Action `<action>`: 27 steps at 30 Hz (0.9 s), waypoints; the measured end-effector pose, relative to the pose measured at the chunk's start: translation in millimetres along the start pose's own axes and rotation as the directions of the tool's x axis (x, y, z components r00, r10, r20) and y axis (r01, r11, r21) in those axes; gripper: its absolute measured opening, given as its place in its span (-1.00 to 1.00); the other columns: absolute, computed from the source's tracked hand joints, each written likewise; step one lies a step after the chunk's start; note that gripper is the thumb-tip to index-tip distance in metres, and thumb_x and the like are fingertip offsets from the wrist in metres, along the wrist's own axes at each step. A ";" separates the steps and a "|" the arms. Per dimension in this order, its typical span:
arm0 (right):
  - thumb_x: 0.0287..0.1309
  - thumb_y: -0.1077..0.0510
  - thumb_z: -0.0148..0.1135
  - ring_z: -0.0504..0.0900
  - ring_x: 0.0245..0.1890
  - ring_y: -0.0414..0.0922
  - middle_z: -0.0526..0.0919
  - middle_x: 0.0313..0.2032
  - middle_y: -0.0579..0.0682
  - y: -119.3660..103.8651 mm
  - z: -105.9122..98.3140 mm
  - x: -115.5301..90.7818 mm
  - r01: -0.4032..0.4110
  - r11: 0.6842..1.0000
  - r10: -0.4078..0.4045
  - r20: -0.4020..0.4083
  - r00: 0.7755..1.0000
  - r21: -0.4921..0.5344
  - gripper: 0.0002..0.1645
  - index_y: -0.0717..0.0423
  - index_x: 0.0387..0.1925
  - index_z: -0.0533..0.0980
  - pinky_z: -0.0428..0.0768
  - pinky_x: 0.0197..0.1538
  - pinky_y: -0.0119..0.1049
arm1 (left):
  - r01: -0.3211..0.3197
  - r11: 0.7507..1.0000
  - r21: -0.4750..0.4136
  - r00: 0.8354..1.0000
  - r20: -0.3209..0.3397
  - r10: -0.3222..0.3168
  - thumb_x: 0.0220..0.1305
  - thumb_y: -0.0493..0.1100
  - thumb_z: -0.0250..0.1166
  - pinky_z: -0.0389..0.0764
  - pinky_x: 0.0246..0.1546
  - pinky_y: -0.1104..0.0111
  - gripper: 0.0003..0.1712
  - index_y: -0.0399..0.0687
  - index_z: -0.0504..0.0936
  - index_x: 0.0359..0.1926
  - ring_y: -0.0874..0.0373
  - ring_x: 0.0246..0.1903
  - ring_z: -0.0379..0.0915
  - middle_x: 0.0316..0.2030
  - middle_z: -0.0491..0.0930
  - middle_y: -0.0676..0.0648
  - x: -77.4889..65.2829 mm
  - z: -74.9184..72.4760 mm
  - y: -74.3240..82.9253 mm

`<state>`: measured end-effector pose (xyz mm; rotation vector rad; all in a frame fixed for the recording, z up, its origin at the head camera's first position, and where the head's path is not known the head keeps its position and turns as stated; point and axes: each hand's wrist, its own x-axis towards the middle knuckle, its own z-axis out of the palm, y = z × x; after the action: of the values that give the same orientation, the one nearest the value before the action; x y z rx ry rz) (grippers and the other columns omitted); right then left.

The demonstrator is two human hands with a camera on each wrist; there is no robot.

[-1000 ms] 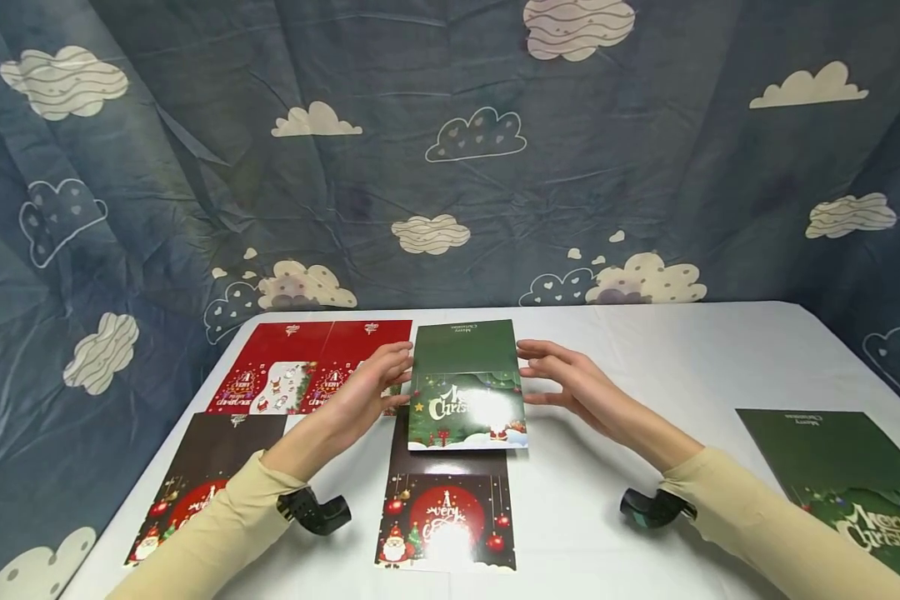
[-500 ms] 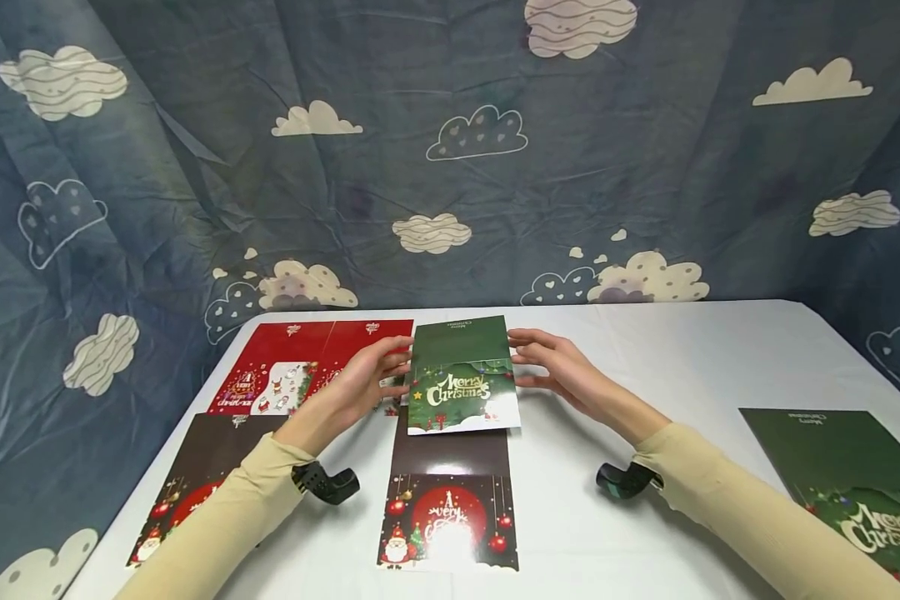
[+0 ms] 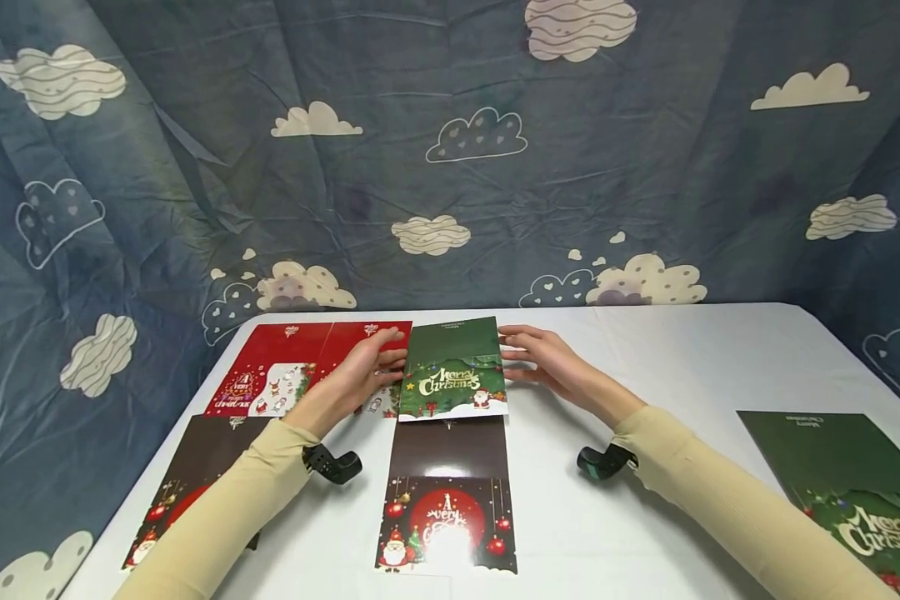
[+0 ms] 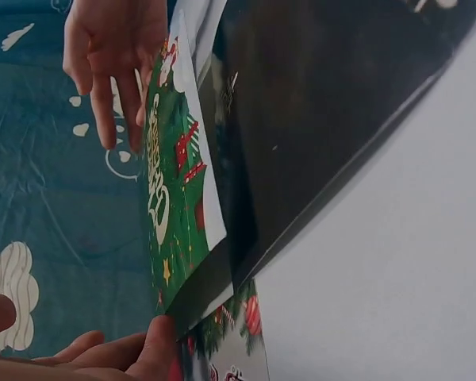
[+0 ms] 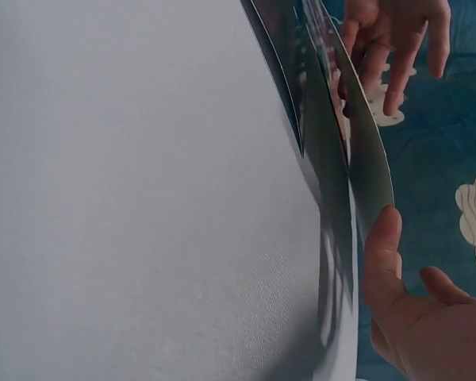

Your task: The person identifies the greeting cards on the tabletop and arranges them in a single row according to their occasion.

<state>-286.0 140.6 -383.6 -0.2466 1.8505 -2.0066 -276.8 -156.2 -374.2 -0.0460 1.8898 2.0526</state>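
A green Merry Christmas greeting card (image 3: 450, 385) is at the table's middle, between my two hands. My left hand (image 3: 348, 387) touches its left edge with loosely extended fingers. At the right edge, my right hand (image 3: 558, 367) touches with fingers likewise extended; in the right wrist view its fingertip (image 5: 386, 222) meets the slightly bowed card edge. The green card overlaps the top of a dark brown Christmas card (image 3: 447, 525), seemingly raised a little above the table. Beside my left hand lie red Christmas cards (image 3: 285, 346), partly covered by it.
Another dark Christmas card (image 3: 210, 450) lies at the left, partly under my sleeve. A second green card (image 3: 817, 450) lies at the right of the white table (image 3: 645, 358). Behind hangs a blue cloud-patterned cloth (image 3: 450, 208).
Both hands have moved the green card away from me and slightly left, uncovering more of the dark card beneath. The glare on its front has gone.
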 end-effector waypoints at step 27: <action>0.50 0.11 -0.17 0.29 0.27 0.18 0.12 0.41 0.32 4.4 -1.9 12.1 -0.041 0.998 0.042 0.027 0.999 -0.037 -0.34 0.38 0.46 0.04 0.50 0.19 -0.02 | 0.001 0.996 0.095 0.997 -0.075 0.006 0.50 -0.04 -0.08 0.29 0.23 0.09 -0.35 -0.26 0.10 0.47 -0.13 0.19 0.14 0.38 0.11 -0.41 13.2 12.8 -4.1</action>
<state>-296.9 137.3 -389.8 -0.2425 1.8610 -1.9338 -285.4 -140.5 -380.1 -0.0988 2.0309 1.9860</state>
